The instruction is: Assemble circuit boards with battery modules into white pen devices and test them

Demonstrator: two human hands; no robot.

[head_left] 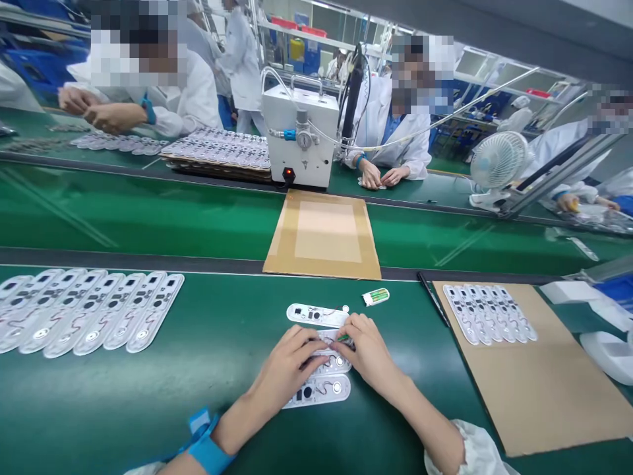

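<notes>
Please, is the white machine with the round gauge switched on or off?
Apparently on: the white machine has a glowing red light low on its front.

Landmark on my remote feed: the white gauge box (299, 155), standing on the far bench (452, 189). On its front I log a round dial (303, 139) and, lower left, a switch (288, 174) glowing red. Just right of the box, a black cylinder (352, 95), slightly tilted. From below the box toward my camera, a cardboard sheet (326, 231) with a paler central rectangle, lying over a green strip (212, 211). Right of the box: a white-coated co-worker (415, 138); well beyond, a white fan (500, 158). Left of it: another co-worker (198, 86), blue wristband (148, 111). Behind it: racking (336, 44), red trays (284, 23), a yellow container (297, 48).
</notes>
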